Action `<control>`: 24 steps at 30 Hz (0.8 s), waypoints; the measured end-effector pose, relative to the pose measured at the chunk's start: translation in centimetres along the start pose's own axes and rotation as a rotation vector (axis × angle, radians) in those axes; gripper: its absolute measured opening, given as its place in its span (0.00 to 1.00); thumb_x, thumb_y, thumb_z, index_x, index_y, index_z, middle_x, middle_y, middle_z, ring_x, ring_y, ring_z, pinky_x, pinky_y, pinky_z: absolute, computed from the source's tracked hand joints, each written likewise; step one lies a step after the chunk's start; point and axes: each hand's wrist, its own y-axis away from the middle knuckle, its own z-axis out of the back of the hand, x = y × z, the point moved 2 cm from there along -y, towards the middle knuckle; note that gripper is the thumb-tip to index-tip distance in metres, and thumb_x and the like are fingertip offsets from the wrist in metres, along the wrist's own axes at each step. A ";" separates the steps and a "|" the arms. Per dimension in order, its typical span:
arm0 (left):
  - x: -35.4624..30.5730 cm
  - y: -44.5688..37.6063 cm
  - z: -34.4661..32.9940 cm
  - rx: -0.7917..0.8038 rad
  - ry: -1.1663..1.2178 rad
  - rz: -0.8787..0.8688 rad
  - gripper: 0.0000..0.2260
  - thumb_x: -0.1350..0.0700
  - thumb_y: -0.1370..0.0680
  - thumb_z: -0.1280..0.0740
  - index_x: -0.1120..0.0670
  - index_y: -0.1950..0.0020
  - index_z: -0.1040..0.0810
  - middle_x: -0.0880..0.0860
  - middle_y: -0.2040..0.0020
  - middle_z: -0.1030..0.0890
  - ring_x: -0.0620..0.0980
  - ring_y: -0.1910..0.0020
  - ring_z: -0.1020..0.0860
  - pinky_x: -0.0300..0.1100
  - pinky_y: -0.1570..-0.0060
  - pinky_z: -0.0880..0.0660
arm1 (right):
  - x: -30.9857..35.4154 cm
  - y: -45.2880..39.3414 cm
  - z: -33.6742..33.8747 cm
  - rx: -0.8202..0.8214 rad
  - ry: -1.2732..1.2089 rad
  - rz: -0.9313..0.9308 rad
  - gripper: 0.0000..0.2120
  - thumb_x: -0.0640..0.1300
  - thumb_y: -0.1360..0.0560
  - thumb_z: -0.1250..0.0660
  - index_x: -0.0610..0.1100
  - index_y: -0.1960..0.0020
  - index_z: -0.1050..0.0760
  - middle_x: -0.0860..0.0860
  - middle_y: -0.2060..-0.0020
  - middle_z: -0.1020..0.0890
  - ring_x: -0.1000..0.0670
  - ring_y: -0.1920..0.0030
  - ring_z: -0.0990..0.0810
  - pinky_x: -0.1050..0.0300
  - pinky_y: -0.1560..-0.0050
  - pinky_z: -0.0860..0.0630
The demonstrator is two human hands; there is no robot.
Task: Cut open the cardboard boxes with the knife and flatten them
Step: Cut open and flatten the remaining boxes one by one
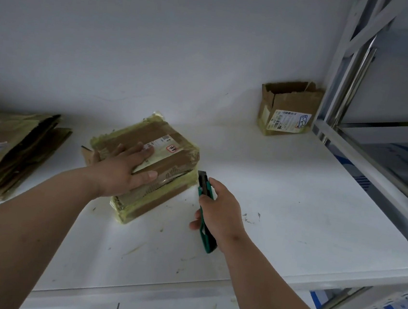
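Note:
A taped brown cardboard box (173,151) with yellowish tape and a white label lies in the middle of the white table (293,201). My left hand (123,168) presses flat on its top, fingers straight. To the right of the box, my right hand (219,211) grips a green utility knife (205,204), its black tip pointing away from me close to the box's right corner. Whether the blade touches the box cannot be made out. A second box (288,110), open at the top with torn flaps, stands upright at the back right.
A stack of flattened cardboard (9,154) lies at the table's left edge. A metal shelf frame (351,81) rises along the right side, with shelves behind it. A white wall closes off the back. The table's front edge runs just below my arms.

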 end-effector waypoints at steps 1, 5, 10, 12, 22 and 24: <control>-0.1 0.0 0.0 -0.001 0.003 -0.001 0.40 0.25 0.33 0.55 0.35 0.22 0.57 0.41 0.20 0.57 0.51 0.21 0.58 0.64 0.27 0.62 | 0.2 -0.1 -0.2 0.006 -0.012 -0.004 0.26 0.37 0.20 0.45 0.57 0.26 0.35 0.43 0.59 0.17 0.49 0.72 0.17 0.56 0.63 0.18; -0.1 0.0 0.0 -0.006 0.020 0.005 0.40 0.26 0.34 0.55 0.36 0.22 0.56 0.42 0.20 0.57 0.52 0.21 0.57 0.64 0.27 0.61 | 1.1 -0.3 -0.9 0.026 -0.076 -0.031 0.12 0.36 0.20 0.46 0.46 0.41 0.28 0.41 0.59 0.19 0.46 0.71 0.18 0.51 0.60 0.18; -0.2 -0.2 -0.2 -0.011 -0.002 -0.004 0.40 0.26 0.34 0.56 0.36 0.22 0.57 0.42 0.20 0.57 0.53 0.21 0.58 0.64 0.27 0.62 | 1.3 -0.7 -1.8 0.031 -0.067 -0.039 0.14 0.36 0.21 0.47 0.51 0.50 0.27 0.42 0.60 0.21 0.46 0.73 0.18 0.53 0.63 0.18; -0.2 -0.3 -0.2 -0.013 -0.010 -0.009 0.40 0.26 0.34 0.56 0.36 0.22 0.57 0.43 0.20 0.58 0.53 0.21 0.58 0.65 0.28 0.62 | 1.3 -0.8 -2.4 0.017 -0.064 -0.044 0.12 0.36 0.21 0.47 0.49 0.49 0.28 0.41 0.55 0.20 0.45 0.73 0.17 0.52 0.65 0.17; -0.2 -0.6 -0.1 0.024 -0.018 -0.031 0.41 0.26 0.34 0.57 0.37 0.22 0.59 0.43 0.20 0.60 0.54 0.21 0.59 0.68 0.28 0.59 | 0.9 -0.5 -4.7 -0.014 -0.096 0.013 0.07 0.39 0.21 0.45 0.46 0.49 0.29 0.43 0.59 0.21 0.45 0.73 0.18 0.47 0.66 0.17; -0.2 -0.6 -0.1 0.024 -0.005 -0.032 0.41 0.26 0.34 0.57 0.37 0.22 0.59 0.43 0.20 0.60 0.54 0.21 0.59 0.68 0.28 0.60 | 0.7 -0.3 -5.4 -0.025 -0.052 0.037 0.07 0.42 0.24 0.43 0.52 0.54 0.29 0.44 0.61 0.21 0.43 0.69 0.17 0.41 0.62 0.16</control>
